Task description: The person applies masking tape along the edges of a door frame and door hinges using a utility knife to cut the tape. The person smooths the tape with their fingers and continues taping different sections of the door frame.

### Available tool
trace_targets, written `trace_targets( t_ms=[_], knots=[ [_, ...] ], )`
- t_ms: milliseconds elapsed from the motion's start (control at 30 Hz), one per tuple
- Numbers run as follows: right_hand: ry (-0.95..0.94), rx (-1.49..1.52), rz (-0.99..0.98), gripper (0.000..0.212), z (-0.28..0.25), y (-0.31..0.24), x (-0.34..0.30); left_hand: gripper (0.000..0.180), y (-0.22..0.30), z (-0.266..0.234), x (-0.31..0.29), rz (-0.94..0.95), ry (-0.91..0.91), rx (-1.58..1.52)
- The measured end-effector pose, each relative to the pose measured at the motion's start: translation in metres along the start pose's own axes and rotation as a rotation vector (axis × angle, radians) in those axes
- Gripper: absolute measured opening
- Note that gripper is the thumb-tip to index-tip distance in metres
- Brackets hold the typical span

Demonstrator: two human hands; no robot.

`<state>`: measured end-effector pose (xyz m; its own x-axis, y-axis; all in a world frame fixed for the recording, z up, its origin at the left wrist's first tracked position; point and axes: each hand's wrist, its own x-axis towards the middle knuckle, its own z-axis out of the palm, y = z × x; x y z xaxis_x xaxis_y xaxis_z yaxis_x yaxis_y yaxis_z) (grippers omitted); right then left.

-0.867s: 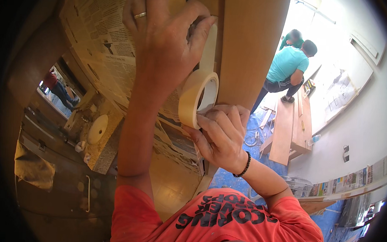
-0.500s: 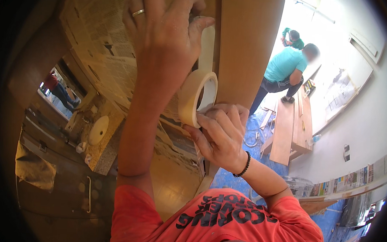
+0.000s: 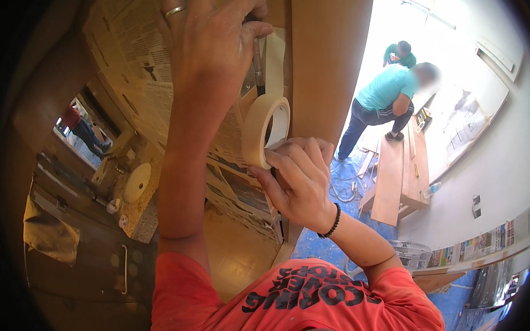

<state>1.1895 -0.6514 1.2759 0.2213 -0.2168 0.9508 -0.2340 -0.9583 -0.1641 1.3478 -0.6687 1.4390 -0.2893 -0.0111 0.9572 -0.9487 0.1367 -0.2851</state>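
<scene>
My right hand is closed round the lower edge of a cream masking tape roll, its thumb in front and fingers at the core. A pale masking tape strip runs up from the roll beside a brown wooden edge. Above it, my left hand is curled, with the thumb tip at the strip's upper end; some of its fingers leave the top of the view. Beneath that hand shows a thin dark shaft, whose kind I cannot make out. Newspaper covers the surface to the left.
A brown wooden panel stands right of the tape. Left are a stone counter and a round basin. Beyond, a person in a turquoise shirt leans over a wooden bench, another person behind. Blue sheeting covers the floor.
Both hands and the tape roll have shifted slightly left in the view. The dark shaft below my left hand now shows more. The person in turquoise has bent further right.
</scene>
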Motion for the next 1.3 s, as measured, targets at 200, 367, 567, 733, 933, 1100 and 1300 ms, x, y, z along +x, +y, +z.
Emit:
trace_targets(
  t_ms=[200, 367, 567, 733, 933, 1100, 1300],
  knots=[
    [-0.023, 0.044, 0.001, 0.032, 0.003, 0.000, 0.003, 0.034, 0.004, -0.031, -0.038, -0.157, 0.011, -0.180],
    [-0.107, 0.025, -0.023, 0.027, 0.002, 0.006, 0.006, 0.077, 0.053, -0.079, -0.110, -0.589, -0.152, -0.792],
    [-0.452, -0.171, -0.086, 0.021, -0.054, 0.005, 0.049, 0.071, 0.079, -0.065, -0.141, -0.870, -0.248, -0.968],
    [-0.148, -0.489, -0.308, 0.027, -0.089, -0.005, 0.147, 0.063, 0.083, -0.056, -0.141, -0.703, -0.070, -0.852],
    [-0.246, -1.002, -0.584, 0.069, -0.047, 0.017, 0.219, 0.062, 0.079, -0.051, -0.134, -0.743, 0.001, -0.871],
    [-0.299, -1.063, -0.542, 0.072, -0.050, 0.014, 0.220, 0.059, 0.078, -0.051, -0.124, -0.636, -0.032, -0.706],
    [-0.299, -0.963, -0.611, 0.090, -0.055, 0.028, 0.234, 0.056, 0.082, -0.051, -0.114, -0.618, -0.094, -0.542]
  ],
)
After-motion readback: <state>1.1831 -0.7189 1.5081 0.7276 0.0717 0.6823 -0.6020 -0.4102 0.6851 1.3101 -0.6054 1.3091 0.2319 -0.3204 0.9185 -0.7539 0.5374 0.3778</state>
